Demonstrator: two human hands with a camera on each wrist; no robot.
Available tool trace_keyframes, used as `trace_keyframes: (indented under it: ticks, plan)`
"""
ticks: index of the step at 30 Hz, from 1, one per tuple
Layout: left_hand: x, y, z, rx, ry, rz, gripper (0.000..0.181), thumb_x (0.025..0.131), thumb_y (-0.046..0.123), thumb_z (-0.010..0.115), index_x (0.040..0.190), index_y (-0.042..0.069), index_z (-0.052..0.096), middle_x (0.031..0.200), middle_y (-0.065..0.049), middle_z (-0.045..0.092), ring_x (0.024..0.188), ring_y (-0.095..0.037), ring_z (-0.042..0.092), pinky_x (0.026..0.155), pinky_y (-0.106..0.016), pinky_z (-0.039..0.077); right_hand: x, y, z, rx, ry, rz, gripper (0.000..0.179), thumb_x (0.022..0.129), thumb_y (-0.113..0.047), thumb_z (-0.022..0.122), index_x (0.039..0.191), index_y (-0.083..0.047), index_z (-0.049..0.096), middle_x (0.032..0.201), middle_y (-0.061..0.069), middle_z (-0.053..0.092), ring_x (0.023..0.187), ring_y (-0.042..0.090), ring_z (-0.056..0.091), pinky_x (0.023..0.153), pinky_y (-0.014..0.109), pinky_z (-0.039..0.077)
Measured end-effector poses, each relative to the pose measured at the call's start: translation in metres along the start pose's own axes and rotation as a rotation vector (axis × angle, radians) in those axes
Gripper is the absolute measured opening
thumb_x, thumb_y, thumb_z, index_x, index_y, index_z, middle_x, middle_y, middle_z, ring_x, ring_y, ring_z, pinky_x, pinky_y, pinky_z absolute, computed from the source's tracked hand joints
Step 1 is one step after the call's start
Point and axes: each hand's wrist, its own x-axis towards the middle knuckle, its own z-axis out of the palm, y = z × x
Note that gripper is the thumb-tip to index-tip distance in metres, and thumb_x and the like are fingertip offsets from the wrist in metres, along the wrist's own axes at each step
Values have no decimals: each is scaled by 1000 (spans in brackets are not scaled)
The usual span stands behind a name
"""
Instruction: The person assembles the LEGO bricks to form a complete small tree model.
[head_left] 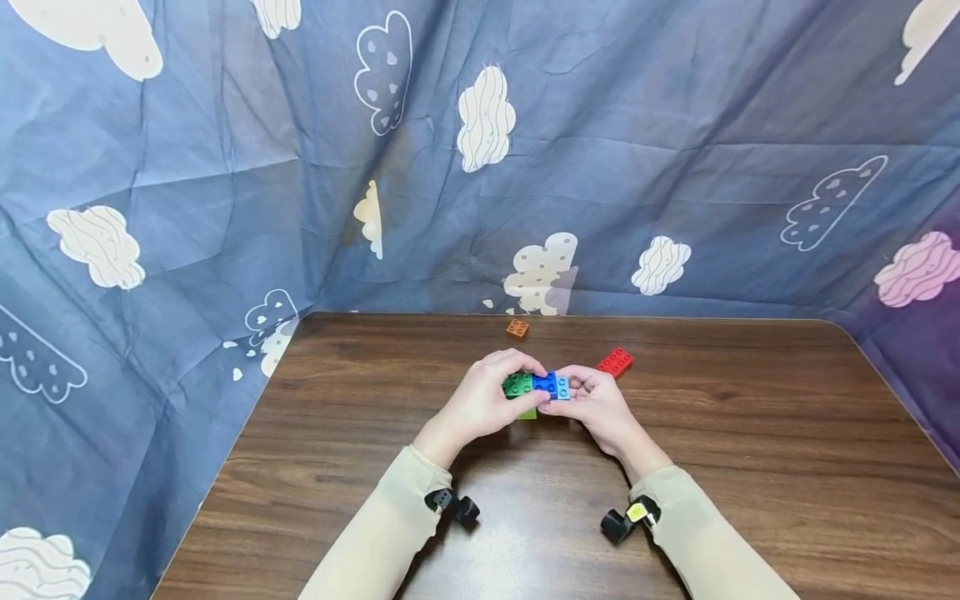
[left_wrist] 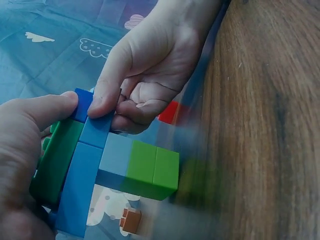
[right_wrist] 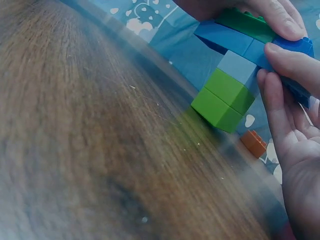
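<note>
Both hands hold one built piece of toy building bricks just above the table. Lime green bricks [right_wrist: 220, 100] form its bottom, with a light blue brick [right_wrist: 239, 67] over them. Blue bricks [left_wrist: 80, 170] lie across that, topped by a dark green brick [head_left: 519, 383] and a dark blue brick [head_left: 546, 384] side by side. My left hand [head_left: 483, 397] curls around the green end, its fingertips at the dark blue brick. From the other side, my right hand [head_left: 600, 408] pinches the blue end with its thumb against a blue brick. Its fingers partly hide that end.
On the wooden table [head_left: 360, 375], an orange brick [head_left: 517, 328] lies near the back edge. A red brick [head_left: 617, 362] rests just beyond the right hand. Blue cloud-patterned cloth [head_left: 585, 167] hangs behind the table and along its left side.
</note>
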Motion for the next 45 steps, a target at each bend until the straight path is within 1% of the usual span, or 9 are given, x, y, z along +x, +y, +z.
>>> trace_keyframes:
  ticks: [4, 9, 14, 17, 21, 26, 34, 38, 45]
  plan:
    - [-1, 0, 0, 14, -1, -9, 26, 96, 22, 88, 118, 15, 75, 112, 3, 75, 106, -16, 66, 93, -32, 54, 1, 2, 1, 24, -14, 7, 34, 86, 12, 86, 114, -3, 75, 101, 9, 80, 91, 15, 79, 81, 31, 65]
    - [-2, -3, 0, 9, 1, -9, 26, 96, 22, 87, 118, 14, 76, 112, 2, 75, 106, -15, 66, 93, -31, 54, 2, 5, 1, 43, -42, 19, 34, 88, 8, 86, 117, -2, 72, 105, 10, 80, 95, 17, 79, 84, 32, 65]
    - [-4, -9, -1, -2, -10, -2, 31, 97, 21, 84, 124, 12, 74, 117, 0, 74, 108, -16, 67, 95, -32, 55, 2, 6, 1, 31, -33, 44, 34, 91, 7, 84, 120, 0, 69, 108, 10, 79, 97, 18, 79, 85, 32, 64]
    - [-6, -13, -3, -6, -16, -33, 34, 97, 22, 83, 128, 11, 73, 121, -1, 74, 109, -15, 67, 96, -33, 55, 2, 6, 0, 6, -11, 63, 35, 92, 7, 83, 122, 0, 67, 110, 8, 79, 98, 18, 79, 86, 32, 64]
    - [-8, -16, -8, -16, -15, -84, 33, 98, 23, 84, 127, 12, 74, 119, 0, 75, 105, -13, 68, 92, -32, 56, 2, 5, -3, -20, 15, 83, 36, 93, 5, 83, 125, -2, 67, 113, 7, 79, 100, 18, 79, 88, 32, 64]
    - [-7, -14, -12, -44, -23, -106, 29, 98, 24, 85, 124, 14, 77, 116, 2, 76, 99, -12, 68, 87, -30, 56, 2, 3, -5, -25, 12, 93, 38, 93, 3, 84, 127, -2, 66, 114, 6, 79, 100, 17, 78, 89, 32, 64]
    - [-6, -16, -9, -47, -22, -103, 30, 99, 24, 84, 126, 14, 76, 119, 2, 76, 102, -11, 68, 89, -30, 56, 4, 3, -7, -18, -7, 91, 39, 94, 2, 83, 128, -4, 66, 115, 6, 78, 100, 17, 78, 88, 32, 64]
    - [-5, -17, -7, -50, -16, -90, 29, 100, 24, 84, 126, 13, 75, 119, 0, 75, 103, -12, 68, 89, -30, 57, 4, 1, -7, -21, -15, 93, 39, 94, 2, 83, 128, -4, 66, 115, 6, 79, 99, 17, 78, 87, 31, 64]
    - [-4, -17, -7, -39, -13, -84, 30, 100, 25, 84, 126, 14, 76, 117, 2, 75, 101, -11, 68, 87, -29, 56, 4, -2, -7, -31, -15, 95, 39, 94, 2, 83, 128, -4, 65, 114, 5, 79, 99, 16, 78, 87, 31, 64]
